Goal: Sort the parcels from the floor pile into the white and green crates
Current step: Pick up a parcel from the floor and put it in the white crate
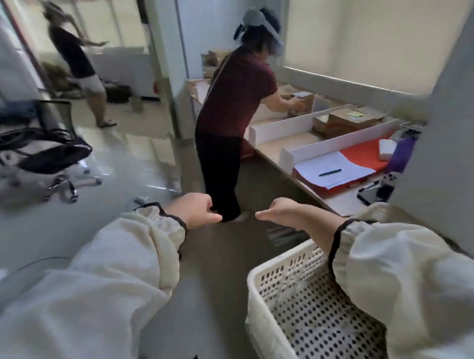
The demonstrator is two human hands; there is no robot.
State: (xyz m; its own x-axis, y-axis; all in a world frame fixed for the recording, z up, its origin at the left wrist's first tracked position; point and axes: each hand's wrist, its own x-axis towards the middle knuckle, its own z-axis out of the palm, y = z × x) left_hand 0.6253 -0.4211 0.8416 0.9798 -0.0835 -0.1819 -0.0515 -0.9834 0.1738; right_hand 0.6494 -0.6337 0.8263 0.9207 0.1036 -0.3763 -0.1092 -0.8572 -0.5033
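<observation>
The white perforated crate (268, 283) stands on the floor at the lower right; nothing shows inside the part I can see. My left hand (196, 210) and my right hand (280, 211) hang in the air ahead of me, above the grey floor and just beyond the crate's far rim. Both hold nothing, fingers loosely curled, thumbs pointing toward each other. My right forearm crosses over the crate. No green crate and no floor pile of parcels is in view.
A person in a dark red shirt (233, 101) stands ahead at a long desk (289, 144) with white dividers, handling cardboard boxes (346, 118). Another person (79, 61) walks at the far left. A black office chair (45, 147) is at left. A grey partition (457, 141) rises at right.
</observation>
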